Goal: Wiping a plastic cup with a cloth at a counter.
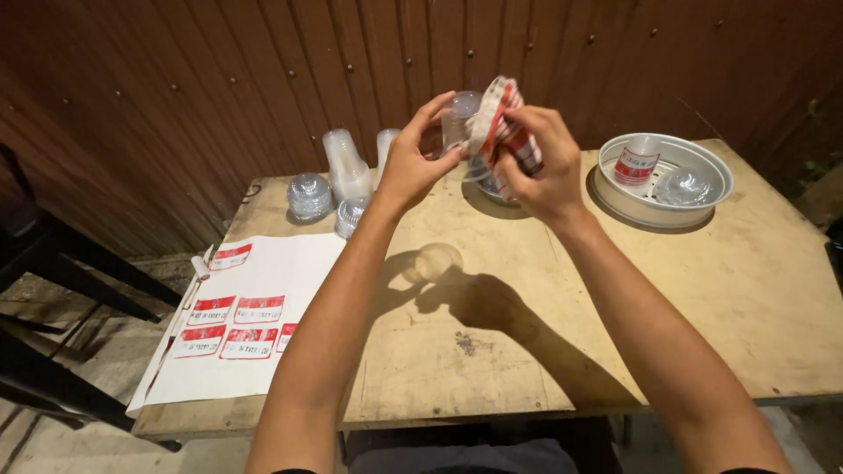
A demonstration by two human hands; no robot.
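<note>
On the left end of the wooden table, a white sheet of red-and-white stickers lay overhanging the near edge, with several stickers apparently peeled off already. Behind it stood stacks of clear plastic cups and clear domed lids, none of them showing a sticker.

Toward the middle, raised above the table, the left hand gripped a clear plastic cup, thumb and fingers curled round its side. The right hand was closed on a red-and-white checked cloth pressed against that cup, seemingly wiping it.

At the right, a round metal tray held one cup with a red-and-white sticker and another clear piece, hard to make out. Judging by this, one cup looked finished and many remained.

The middle and right of the tabletop were bare up to the edges; a brown ribbed wall closed off the far side.
</note>
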